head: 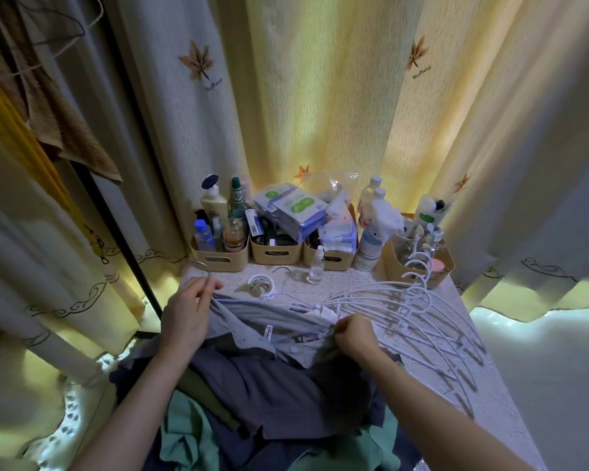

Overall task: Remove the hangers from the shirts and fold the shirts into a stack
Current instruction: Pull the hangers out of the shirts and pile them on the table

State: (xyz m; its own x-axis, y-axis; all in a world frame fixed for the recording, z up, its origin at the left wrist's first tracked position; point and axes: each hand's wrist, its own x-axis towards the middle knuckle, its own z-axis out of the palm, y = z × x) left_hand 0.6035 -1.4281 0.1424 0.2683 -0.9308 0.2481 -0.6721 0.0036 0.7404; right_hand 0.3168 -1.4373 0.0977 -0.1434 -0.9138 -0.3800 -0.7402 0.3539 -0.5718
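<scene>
1. Grey shirt (252,317) lies on top of the pile (269,385), collar away from you. Your left hand (184,314) pinches one shoulder edge. Your right hand (354,334) grips the cloth at the other shoulder, fingers curled.
2. Done, by judgement: several white hangers (422,321) lie fanned on the desk (497,436) just right of the shirt, so a number of shirts look already freed.
3. Left: no folded stack in view. The pile under the shirt (dark blue, olive, teal) is rumpled, so all the folding seems outstanding. A thin hook (281,270) shows just past the collar; cannot tell whether it sits in the shirt.
4. Surface: lace cloth over the desk; baskets (218,261) of bottles and packets along the far edge.
5. Room: pale curtains (320,96) behind and to both sides, backlit; light is dim.
</scene>
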